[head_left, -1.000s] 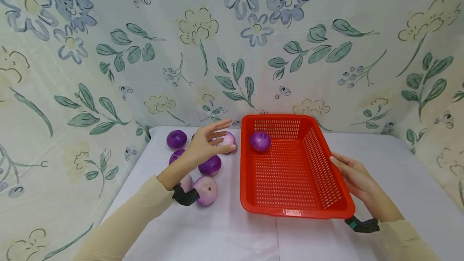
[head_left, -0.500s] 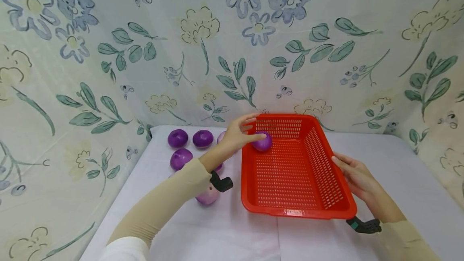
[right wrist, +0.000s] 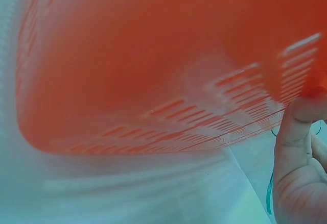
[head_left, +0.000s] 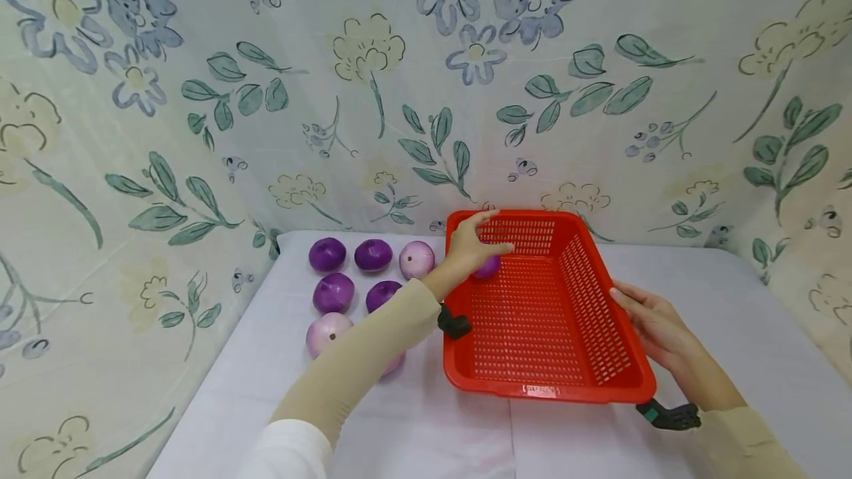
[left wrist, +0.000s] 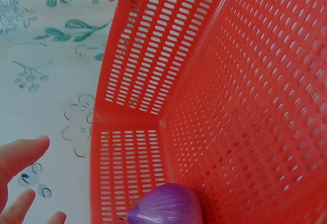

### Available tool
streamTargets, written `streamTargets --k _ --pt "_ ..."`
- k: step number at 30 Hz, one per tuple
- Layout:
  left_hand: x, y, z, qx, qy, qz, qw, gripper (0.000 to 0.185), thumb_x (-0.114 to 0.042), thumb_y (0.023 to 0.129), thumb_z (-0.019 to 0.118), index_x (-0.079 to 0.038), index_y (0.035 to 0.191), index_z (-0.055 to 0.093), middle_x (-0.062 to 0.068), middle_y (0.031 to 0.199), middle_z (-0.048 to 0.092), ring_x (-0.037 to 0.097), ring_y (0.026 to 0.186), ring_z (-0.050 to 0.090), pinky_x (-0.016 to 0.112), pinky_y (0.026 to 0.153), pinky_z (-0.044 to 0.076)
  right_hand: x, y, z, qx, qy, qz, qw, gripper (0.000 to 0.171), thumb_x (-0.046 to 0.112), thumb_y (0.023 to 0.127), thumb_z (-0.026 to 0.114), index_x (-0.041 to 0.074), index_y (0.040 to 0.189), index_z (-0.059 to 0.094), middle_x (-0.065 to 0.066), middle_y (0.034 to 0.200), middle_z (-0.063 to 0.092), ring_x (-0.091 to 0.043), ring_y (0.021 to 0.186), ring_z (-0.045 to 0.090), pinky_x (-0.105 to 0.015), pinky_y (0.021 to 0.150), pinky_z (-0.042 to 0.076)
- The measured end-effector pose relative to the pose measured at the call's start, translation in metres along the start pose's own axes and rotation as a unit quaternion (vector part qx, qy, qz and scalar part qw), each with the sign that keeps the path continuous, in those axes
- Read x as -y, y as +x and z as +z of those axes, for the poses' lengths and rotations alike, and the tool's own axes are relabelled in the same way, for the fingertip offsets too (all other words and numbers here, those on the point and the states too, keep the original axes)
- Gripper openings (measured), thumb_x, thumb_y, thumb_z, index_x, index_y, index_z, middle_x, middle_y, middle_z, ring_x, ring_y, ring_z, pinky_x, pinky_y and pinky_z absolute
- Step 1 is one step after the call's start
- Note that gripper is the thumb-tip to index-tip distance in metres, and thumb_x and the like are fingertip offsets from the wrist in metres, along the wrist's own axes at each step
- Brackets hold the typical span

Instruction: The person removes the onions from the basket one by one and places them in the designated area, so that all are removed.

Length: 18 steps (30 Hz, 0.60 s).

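A red perforated basket (head_left: pixel 547 390) stands on the white tablecloth. One purple onion (head_left: pixel 489 267) lies in its far left corner, seen close up in the left wrist view as onion (left wrist: pixel 166 206) against the basket wall (left wrist: pixel 230 81). My left hand (head_left: pixel 474 244) hovers just over that onion with its fingers (left wrist: pixel 20 155) spread and straight, holding nothing. My right hand (head_left: pixel 655 324) grips the basket's right rim, and its thumb (right wrist: pixel 301 117) presses on the basket's side (right wrist: pixel 153 71).
Several purple and pale onions lie left of the basket, among them a dark onion (head_left: pixel 327 253), a pale onion (head_left: pixel 416 259) and another pale onion (head_left: pixel 328 331). A flowered cloth (head_left: pixel 399 94) hangs behind and at both sides. Bare tablecloth (head_left: pixel 732 294) lies right of the basket.
My left hand has moved right from above the loose onions, over the basket's rim, to the onion inside. The right hand has kept its hold on the rim.
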<state>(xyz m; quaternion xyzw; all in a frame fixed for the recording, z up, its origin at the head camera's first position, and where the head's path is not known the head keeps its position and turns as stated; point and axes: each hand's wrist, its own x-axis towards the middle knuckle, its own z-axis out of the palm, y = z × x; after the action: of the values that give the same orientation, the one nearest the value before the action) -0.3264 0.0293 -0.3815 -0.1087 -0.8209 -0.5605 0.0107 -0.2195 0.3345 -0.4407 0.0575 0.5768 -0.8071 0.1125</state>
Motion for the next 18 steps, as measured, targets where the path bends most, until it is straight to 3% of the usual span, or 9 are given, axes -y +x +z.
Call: streamTargets --k 10,18 --pt "0.008 0.015 0.020 -0.063 0.022 -0.068 0.9955 0.064 -0.015 0.078 0.087 -0.020 0.136 0.062 0.005 0.141 0.057 0.028 0.130 0.050 0.046 0.106 0.043 -0.001 0.000 -0.001 0.011 0.004 -0.003 1.000 0.022 0.018 0.104 0.055 0.031 0.108 0.072 0.004 0.106 0.072 -0.014 0.090 0.069 -0.032 0.078 0.059" --pt "0.019 0.020 0.031 -0.086 0.027 -0.107 0.9901 0.060 -0.016 0.079 0.087 -0.016 0.134 0.063 0.009 0.138 0.058 0.029 0.127 0.051 0.046 0.107 0.042 -0.001 0.000 -0.001 0.012 -0.008 -0.010 1.000 0.021 0.018 0.103 0.056 0.032 0.109 0.071 0.005 0.106 0.072 -0.014 0.091 0.069 -0.032 0.078 0.059"
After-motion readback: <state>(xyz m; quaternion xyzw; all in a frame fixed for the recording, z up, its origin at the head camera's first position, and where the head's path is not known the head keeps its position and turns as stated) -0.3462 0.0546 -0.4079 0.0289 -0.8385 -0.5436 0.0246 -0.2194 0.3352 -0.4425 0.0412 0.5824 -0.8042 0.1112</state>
